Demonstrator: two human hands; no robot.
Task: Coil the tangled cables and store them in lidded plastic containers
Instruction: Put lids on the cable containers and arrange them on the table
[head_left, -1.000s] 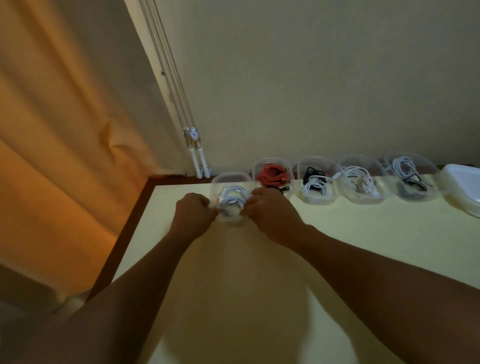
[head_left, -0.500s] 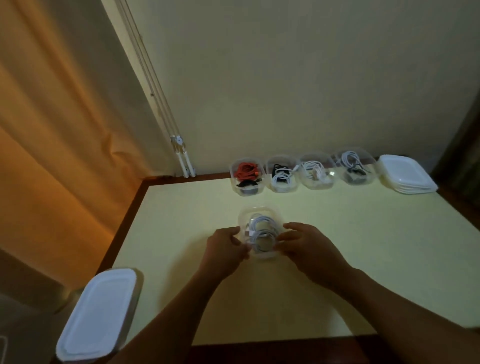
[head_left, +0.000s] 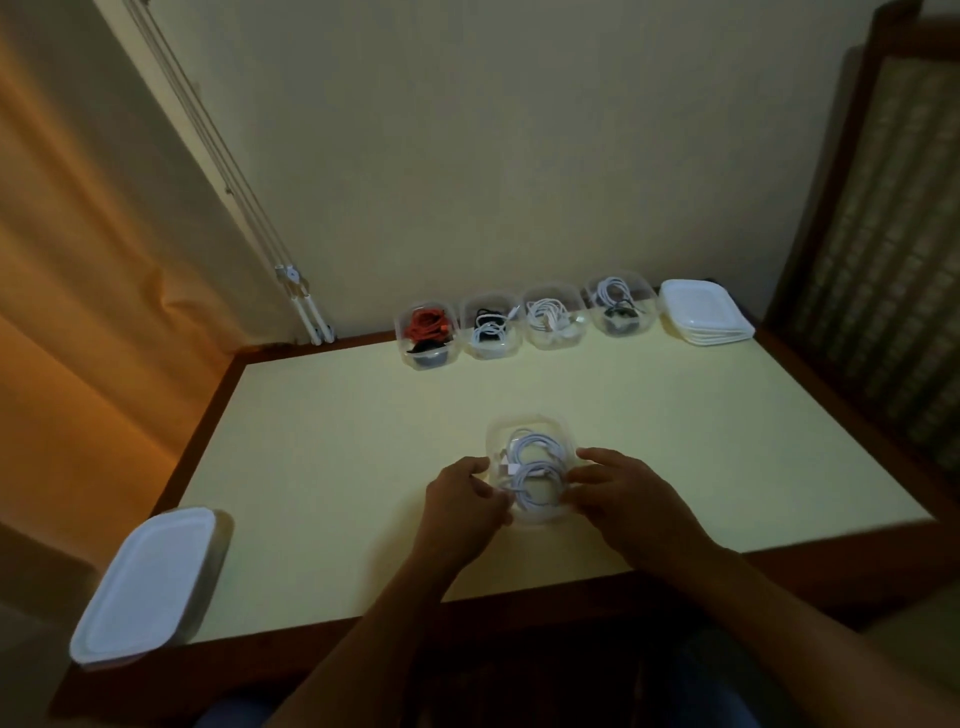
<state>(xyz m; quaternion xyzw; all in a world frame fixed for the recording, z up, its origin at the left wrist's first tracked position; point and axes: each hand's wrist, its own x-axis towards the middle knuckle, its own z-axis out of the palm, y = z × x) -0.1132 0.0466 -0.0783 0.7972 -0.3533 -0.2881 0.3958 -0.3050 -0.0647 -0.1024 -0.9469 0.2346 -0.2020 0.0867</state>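
A clear plastic container (head_left: 530, 427) with coiled white cables (head_left: 535, 462) in it stands near the middle of the pale yellow table, without a lid. My left hand (head_left: 467, 499) grips its left side and my right hand (head_left: 623, 493) grips its right side. Several more open containers stand in a row along the back wall: one with a red cable (head_left: 427, 332), one with black and white cables (head_left: 491, 327), and two with white cables (head_left: 553, 317) (head_left: 618, 304). A stack of white lids (head_left: 704, 312) lies at the row's right end.
A larger lidded white box (head_left: 148, 584) sits on the table's front left corner. A curtain hangs at the left, with blind cords (head_left: 306, 306) in the back corner. A chair back (head_left: 883, 234) stands at the right. The table (head_left: 337, 441) has a dark wooden rim.
Both hands have drawn the container of white cables from the left end of the back row towards the front middle of the table.
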